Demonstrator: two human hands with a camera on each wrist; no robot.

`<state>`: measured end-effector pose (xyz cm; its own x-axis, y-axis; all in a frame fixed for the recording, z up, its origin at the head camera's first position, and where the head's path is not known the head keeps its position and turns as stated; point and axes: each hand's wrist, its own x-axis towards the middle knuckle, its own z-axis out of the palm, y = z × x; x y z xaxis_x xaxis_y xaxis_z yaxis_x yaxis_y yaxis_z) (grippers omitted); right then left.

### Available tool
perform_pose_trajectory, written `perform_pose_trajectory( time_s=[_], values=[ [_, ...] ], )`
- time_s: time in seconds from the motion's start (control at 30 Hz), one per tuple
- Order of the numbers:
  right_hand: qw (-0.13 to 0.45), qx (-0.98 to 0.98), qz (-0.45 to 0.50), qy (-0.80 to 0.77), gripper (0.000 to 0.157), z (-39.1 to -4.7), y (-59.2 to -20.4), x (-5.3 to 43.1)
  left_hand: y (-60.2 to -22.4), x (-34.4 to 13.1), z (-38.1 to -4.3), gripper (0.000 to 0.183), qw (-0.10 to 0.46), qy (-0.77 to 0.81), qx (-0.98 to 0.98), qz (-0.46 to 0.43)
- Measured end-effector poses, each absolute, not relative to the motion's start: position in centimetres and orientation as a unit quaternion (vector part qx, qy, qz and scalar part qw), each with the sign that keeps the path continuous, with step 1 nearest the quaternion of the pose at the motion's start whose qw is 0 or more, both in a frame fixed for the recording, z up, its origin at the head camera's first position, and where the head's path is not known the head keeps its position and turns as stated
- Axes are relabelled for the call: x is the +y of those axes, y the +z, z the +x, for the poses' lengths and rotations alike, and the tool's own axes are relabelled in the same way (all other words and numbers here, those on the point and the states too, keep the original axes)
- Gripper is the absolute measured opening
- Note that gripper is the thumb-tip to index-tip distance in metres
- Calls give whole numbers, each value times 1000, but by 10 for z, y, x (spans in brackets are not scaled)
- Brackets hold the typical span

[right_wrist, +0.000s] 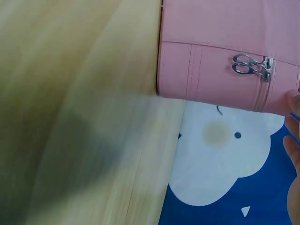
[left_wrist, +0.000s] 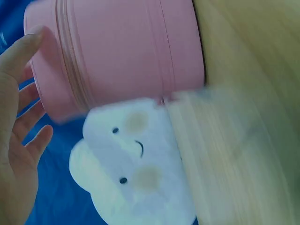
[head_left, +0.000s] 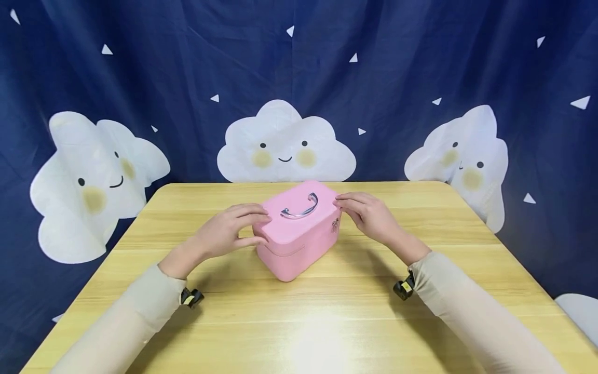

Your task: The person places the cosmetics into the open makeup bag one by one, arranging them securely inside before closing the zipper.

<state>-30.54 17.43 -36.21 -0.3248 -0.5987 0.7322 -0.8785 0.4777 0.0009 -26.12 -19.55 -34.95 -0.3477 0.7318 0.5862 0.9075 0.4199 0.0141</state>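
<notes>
A pink zippered cosmetic case (head_left: 299,249) stands on the wooden table, its lid down and a silver handle (head_left: 303,212) on top. My left hand (head_left: 229,231) is at the lid's left end, fingers over the upper edge and thumb on the side. In the left wrist view, the thumb (left_wrist: 30,44) touches the case just above the zip seam. My right hand (head_left: 366,213) touches the lid's right corner with relaxed fingertips, above the metal zipper pulls (head_left: 335,225). These pulls hang together at the seam in the right wrist view. Only fingertips of that hand show there.
The light wooden table (head_left: 289,317) reaches back to a dark blue curtain (head_left: 187,62) printed with white smiling clouds and small triangles. Wrist cameras sit by both sleeve cuffs. Bright glare lies on the table's near middle.
</notes>
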Motion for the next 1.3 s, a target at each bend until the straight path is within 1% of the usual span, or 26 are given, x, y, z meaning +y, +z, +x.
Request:
perform_pose_trajectory(
  time_s=[0.07, 0.13, 0.33, 0.47, 0.53, 0.7, 0.83, 1.0, 1.13, 1.23, 1.3],
  values=[
    [340, -796, 456, 207, 26, -310, -362, 174, -350, -198, -261, 51, 253, -175, -806, -506],
    [337, -804, 442, 209, 26, -314, -361, 173, -350, -198, -260, 50, 253, -173, -803, -511],
    [310, -839, 402, 195, 27, -325, -354, 167, -353, -185, -249, 38, 279, -182, -783, -525],
    [282, -865, 379, 171, 28, -319, -346, 165, -356, -172, -239, 32, 295, -188, -773, -529],
    [279, -868, 373, 173, 27, -312, -343, 163, -357, -166, -234, 31, 302, -188, -769, -532],
    [301, -847, 387, 206, 24, -285, -332, 159, -358, -149, -224, 32, 305, -188, -751, -555],
    [299, -823, 431, 219, 24, -258, -326, 154, -359, -137, -219, 40, 304, -174, -740, -573],
    [281, -803, 477, 222, 24, -224, -332, 152, -360, -122, -214, 53, 303, -148, -749, -571],
    [280, -793, 497, 213, 30, -206, -344, 156, -358, -110, -209, 56, 281, -138, -764, -564],
    [295, -788, 501, 203, 35, -200, -352, 162, -353, -103, -209, 53, 274, -138, -756, -578],
    [307, -784, 503, 196, 38, -199, -355, 165, -351, -102, -212, 50, 279, -139, -747, -588]
  ],
)
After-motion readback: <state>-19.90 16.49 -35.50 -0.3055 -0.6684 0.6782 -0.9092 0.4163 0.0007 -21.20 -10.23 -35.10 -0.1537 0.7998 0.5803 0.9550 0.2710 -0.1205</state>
